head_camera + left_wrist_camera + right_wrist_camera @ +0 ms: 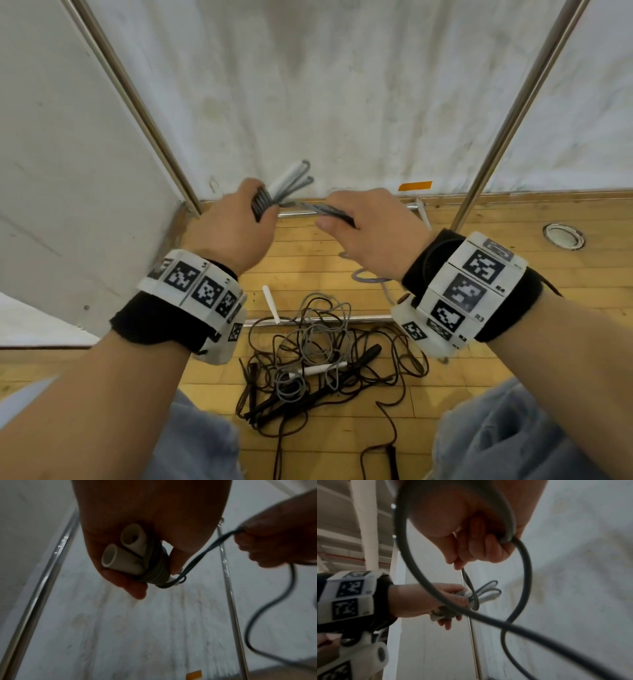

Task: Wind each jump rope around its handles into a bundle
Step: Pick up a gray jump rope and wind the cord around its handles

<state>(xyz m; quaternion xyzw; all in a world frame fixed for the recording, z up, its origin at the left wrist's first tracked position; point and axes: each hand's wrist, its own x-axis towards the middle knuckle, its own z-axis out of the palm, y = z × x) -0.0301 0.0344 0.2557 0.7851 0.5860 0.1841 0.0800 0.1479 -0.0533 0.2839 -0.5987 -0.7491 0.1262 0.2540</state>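
Observation:
My left hand [239, 214] grips two white handles [123, 553] held side by side, with several turns of grey rope [155, 568] wound round them. The handle tips [291, 178] stick out past my fingers toward the wall. My right hand [356, 219] pinches the doubled grey rope [322, 209] just right of the bundle, pulled taut between the hands. From the right fist the loose rope [522, 563] loops down and away. On the floor below lies a tangled pile of ropes [325, 359], grey and dark brown, with a white handle [270, 305] and black handles [366, 354].
A white sheet wall [342, 85] stands ahead, framed by two slanting metal poles [137, 102] [520, 113]. A metal bar [298, 214] runs along the wooden floor [496, 222] at the wall's foot. An orange tape strip [415, 186] and a round floor fitting [563, 235] are right. My knees [507, 438] flank the pile.

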